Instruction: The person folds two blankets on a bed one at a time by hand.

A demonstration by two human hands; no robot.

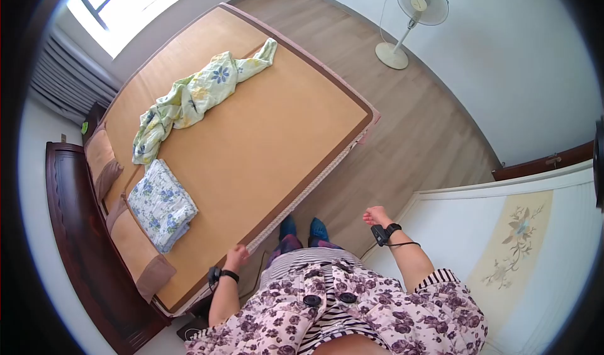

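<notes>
My left hand [237, 256], with its fingers curled in, is by the near edge of the bed [264, 147]; I cannot tell whether it touches the mattress. My right hand [375, 216] is held out over the floor beside the white wardrobe, closed in a loose fist with nothing showing in it. A folded blue-flowered quilt [162, 205] lies near the pillows. Farther across the bed stretches a crumpled pale green blanket [201, 90] with flower and leaf prints.
Brown pillows [139, 254] lie along the dark wooden headboard [78, 242]. A white standing fan [409, 24] is by the far wall. The white wardrobe [440, 229] with a flower panel is on my right. Wooden floor [402, 122] runs around the bed, and grey curtains [72, 78] hang by the window.
</notes>
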